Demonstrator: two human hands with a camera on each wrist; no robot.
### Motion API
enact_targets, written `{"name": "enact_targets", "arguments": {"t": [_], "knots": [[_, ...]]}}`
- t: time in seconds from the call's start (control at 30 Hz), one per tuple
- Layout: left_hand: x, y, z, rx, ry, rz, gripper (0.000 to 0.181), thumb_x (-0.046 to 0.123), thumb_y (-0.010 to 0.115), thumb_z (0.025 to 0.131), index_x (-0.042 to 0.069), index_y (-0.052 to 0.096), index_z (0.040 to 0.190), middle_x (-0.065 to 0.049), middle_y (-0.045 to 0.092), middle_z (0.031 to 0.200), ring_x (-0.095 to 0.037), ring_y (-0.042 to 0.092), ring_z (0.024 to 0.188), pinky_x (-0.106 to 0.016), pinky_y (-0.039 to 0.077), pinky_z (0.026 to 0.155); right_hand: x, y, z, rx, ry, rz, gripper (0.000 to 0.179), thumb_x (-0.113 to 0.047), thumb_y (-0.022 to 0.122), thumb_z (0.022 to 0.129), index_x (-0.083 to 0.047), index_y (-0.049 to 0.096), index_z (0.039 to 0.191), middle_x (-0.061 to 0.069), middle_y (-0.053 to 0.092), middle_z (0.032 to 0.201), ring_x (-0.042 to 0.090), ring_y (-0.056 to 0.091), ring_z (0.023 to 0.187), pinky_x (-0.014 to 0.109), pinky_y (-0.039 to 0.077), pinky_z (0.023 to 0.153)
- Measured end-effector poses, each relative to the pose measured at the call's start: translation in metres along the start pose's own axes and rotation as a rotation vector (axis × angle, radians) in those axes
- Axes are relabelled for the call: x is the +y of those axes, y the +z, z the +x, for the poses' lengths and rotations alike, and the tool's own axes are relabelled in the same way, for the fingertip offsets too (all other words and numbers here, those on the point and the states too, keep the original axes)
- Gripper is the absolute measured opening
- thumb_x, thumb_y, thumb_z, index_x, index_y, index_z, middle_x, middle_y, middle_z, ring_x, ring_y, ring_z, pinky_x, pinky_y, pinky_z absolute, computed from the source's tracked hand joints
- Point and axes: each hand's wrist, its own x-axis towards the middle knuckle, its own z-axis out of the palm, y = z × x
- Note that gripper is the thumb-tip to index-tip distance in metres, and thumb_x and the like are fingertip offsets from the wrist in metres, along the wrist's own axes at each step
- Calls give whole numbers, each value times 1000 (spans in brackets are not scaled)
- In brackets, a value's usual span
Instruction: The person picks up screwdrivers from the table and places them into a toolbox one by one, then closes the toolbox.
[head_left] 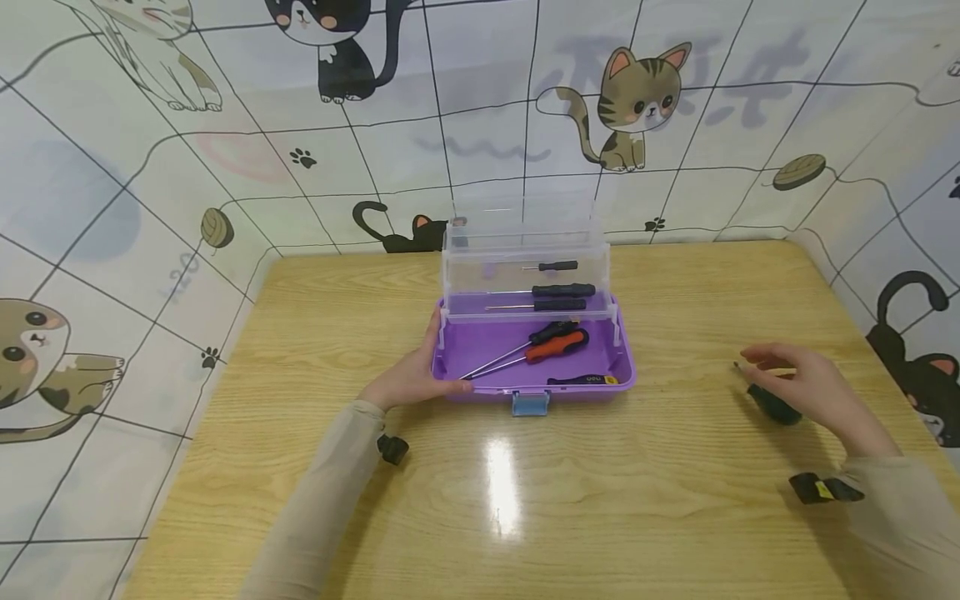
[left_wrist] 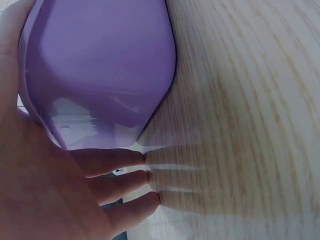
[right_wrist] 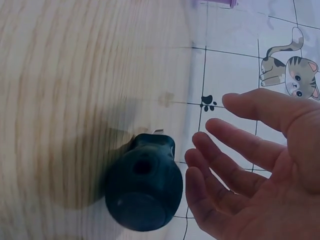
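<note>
A purple toolbox stands on the table with its clear lid raised. My left hand holds its left front corner, thumb along the front rim; the left wrist view shows the other fingers straight beside the end wall. Inside lie a red-and-black screwdriver, a black screwdriver and a small yellow-ended black tool. Over at the right, my right hand hovers above a dark-handled screwdriver on the table. Its fingers are loosely bent and apart from the handle.
More black screwdrivers lie in the clear upper tray. A blue latch hangs at the toolbox's front. Cat-patterned cloth borders the wooden table at the back and both sides.
</note>
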Motion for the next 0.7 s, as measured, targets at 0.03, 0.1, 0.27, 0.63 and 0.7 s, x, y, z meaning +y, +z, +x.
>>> {"name": "enact_targets", "arguments": {"t": [0.03, 0.1, 0.27, 0.63, 0.7], "knots": [[-1, 0, 0, 3, -4, 2, 131, 33, 83, 76, 33, -25, 149, -17, 9, 159, -37, 35, 134, -51, 28, 108, 1, 0, -1, -1, 0, -1, 39, -18, 65, 93, 9, 59, 121, 31, 59, 115, -14, 44, 87, 8, 42, 66], [-1, 0, 0, 3, 2, -3, 131, 33, 84, 76, 34, -24, 149, -16, 8, 159, -37, 34, 135, -52, 28, 108, 2, 0, -2, -10, 7, -4, 40, -18, 65, 94, 10, 59, 121, 32, 58, 116, -2, 52, 92, 9, 43, 66], [2, 0, 0, 4, 10, -12, 130, 27, 83, 76, 34, -25, 149, -15, 6, 160, -38, 32, 136, -51, 27, 109, 7, -1, -6, -52, 46, -9, 47, -19, 66, 93, 13, 53, 125, 36, 54, 119, 46, 55, 100, 21, 49, 65], [37, -7, -12, -36, 5, -38, 126, 14, 80, 79, 16, -25, 150, -22, 1, 158, -45, 28, 136, -51, 25, 110, 18, 0, -15, -129, 120, -53, 55, -23, 65, 94, 16, 46, 127, 42, 51, 117, 57, 51, 103, 61, 46, 77], [39, -7, -14, -35, 0, -34, 126, 14, 80, 80, 16, -24, 150, -22, 1, 158, -45, 28, 136, -51, 25, 110, 19, 1, -15, -152, 154, -70, 56, -25, 64, 94, 17, 45, 127, 42, 50, 117, 58, 50, 105, 62, 44, 79]]}}
